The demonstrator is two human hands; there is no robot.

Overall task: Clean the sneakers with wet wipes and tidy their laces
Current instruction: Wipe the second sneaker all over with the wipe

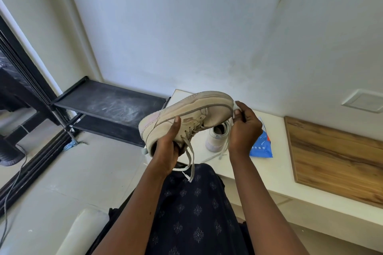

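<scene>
Beige sneaker (pixel 186 116) held aloft sideways, laces (pixel 190 157) dangling, second sneaker (pixel 217 136) upright on table

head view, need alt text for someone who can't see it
A person's left hand holds a beige sneaker up on its side while the right hand presses a white wipe to its toe. A second sneaker and a blue wipes pack sit on the white table.

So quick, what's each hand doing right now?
Left hand: closed on the raised sneaker, fingers inside its opening.
Right hand: fingers pinching a white wipe at the sneaker's toe.
</scene>
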